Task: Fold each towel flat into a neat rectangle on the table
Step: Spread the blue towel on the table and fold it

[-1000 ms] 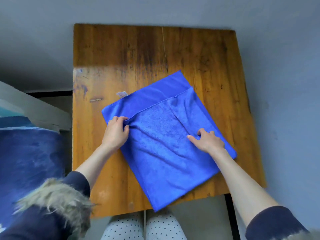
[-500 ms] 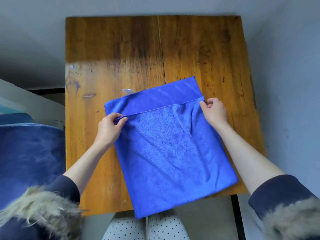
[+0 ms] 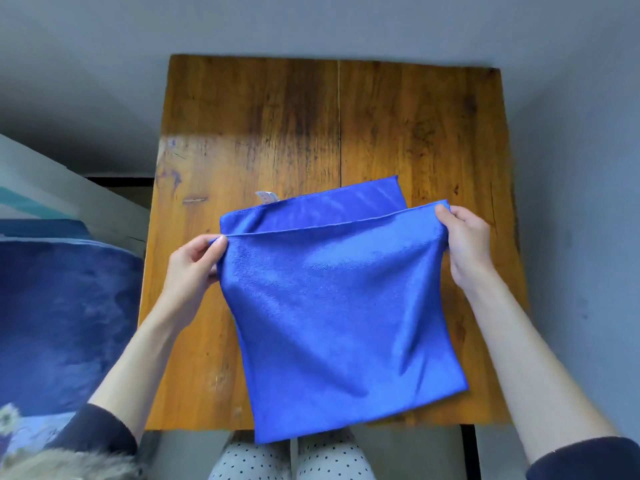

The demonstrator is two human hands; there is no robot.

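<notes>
A bright blue towel [image 3: 332, 306] lies folded over on the wooden table [image 3: 277, 133], its near end hanging past the table's front edge. The upper layer is lifted and stretched taut between both hands. My left hand [image 3: 194, 265] pinches the upper layer's far left corner. My right hand [image 3: 464, 237] grips its far right corner. A strip of the lower layer [image 3: 329, 209] shows beyond the raised edge, with a small white label [image 3: 265, 196] sticking out at its far left.
A dark blue fabric mass [image 3: 62, 320] sits left of the table, with a pale board [image 3: 69, 199] behind it. Grey floor surrounds the table. My knees in dotted trousers [image 3: 291, 459] are under the front edge.
My right hand went from pressing the towel's middle to its far right corner. Both hands have now raised the upper layer's far edge and pulled it taut.
</notes>
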